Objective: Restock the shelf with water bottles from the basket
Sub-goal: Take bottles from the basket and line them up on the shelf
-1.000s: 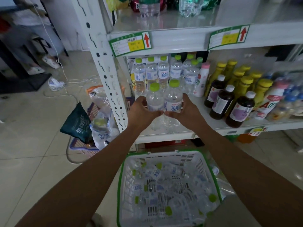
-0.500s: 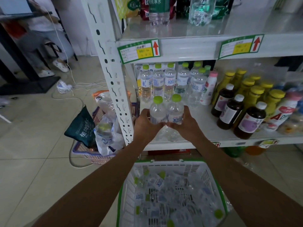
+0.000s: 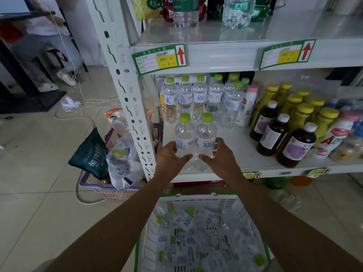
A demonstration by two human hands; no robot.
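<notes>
Two clear water bottles with green caps, the left bottle (image 3: 184, 134) and the right bottle (image 3: 206, 134), stand side by side near the front of the white middle shelf (image 3: 241, 148). My left hand (image 3: 170, 157) wraps the lower part of the left one. My right hand (image 3: 221, 156) wraps the lower part of the right one. Behind them stands a row of the same water bottles (image 3: 198, 97). Below my arms, the white and green basket (image 3: 198, 199) holds several more bottles lying loose.
Dark juice bottles (image 3: 273, 132) and yellow-capped bottles (image 3: 302, 112) fill the shelf to the right. The shelf upright (image 3: 125, 99) is at left, with a purple basket of bags (image 3: 110, 185) on the floor beside it. A person sits at far left.
Both hands have carried the two bottles a little forward and down onto the shelf board. My grip now sits lower on the bottles.
</notes>
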